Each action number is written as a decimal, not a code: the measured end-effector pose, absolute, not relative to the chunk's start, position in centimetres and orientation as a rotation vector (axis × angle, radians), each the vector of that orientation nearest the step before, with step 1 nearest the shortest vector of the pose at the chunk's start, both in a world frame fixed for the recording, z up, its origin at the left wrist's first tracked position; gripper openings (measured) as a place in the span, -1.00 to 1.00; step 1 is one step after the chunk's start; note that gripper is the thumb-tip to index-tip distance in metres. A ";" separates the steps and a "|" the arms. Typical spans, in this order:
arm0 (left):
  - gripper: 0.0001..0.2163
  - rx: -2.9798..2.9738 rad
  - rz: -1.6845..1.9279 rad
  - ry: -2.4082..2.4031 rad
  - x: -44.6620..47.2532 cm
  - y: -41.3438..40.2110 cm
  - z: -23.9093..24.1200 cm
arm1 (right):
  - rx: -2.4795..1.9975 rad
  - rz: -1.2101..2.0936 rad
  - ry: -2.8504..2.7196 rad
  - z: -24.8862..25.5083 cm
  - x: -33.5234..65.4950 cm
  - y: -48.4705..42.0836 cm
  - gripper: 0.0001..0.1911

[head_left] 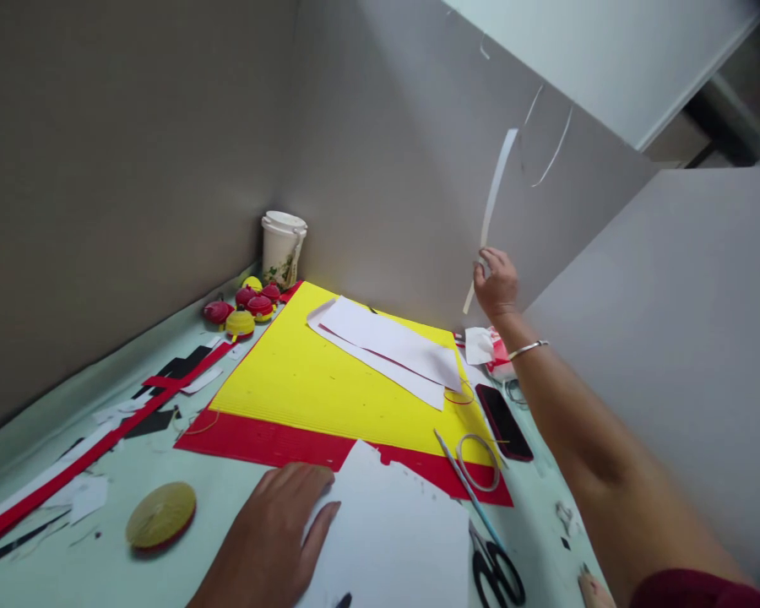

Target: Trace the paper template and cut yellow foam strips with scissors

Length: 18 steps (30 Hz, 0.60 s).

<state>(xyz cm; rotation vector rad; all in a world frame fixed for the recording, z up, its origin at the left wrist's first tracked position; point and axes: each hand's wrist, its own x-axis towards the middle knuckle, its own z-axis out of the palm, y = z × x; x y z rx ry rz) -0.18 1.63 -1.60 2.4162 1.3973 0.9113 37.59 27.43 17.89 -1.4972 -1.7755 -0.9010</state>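
Note:
My right hand (499, 283), raised near the back wall, pinches a narrow white paper strip (496, 181) that sticks out above and below the fingers. My left hand (285, 523) lies with its fingers stretched at the left edge of a white paper sheet (386, 523), whose top edge is uneven. Black-handled scissors (497, 570) lie at the sheet's right side, partly cut off by the frame. A light blue pencil (469, 485) points away from them. At the bottom edge only the dark tip of some object (344, 600) shows on the paper.
Yellow sheet (266, 371) and red sheet (241, 435) cover the middle, with white paper pieces (393, 338) on top. Phone (505, 422) and coiled band (478, 460) lie right. Left are a round yellow-red object (161, 515), scraps, red strip (101, 443), small red-yellow items (241, 325) and white bucket (283, 245).

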 end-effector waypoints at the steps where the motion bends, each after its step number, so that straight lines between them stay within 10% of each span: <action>1: -0.81 2.413 0.914 1.400 -0.2 1.7 -1.7 | -1.470 -0.922 -1.798 18.8 37.1 26.9 -0.64; 18: -0.74 2.353 0.803 1.338 -0.1 1.8 -0.2 | -1.996 -0.235 -2.618 9.8 29.2 17.5 -0.69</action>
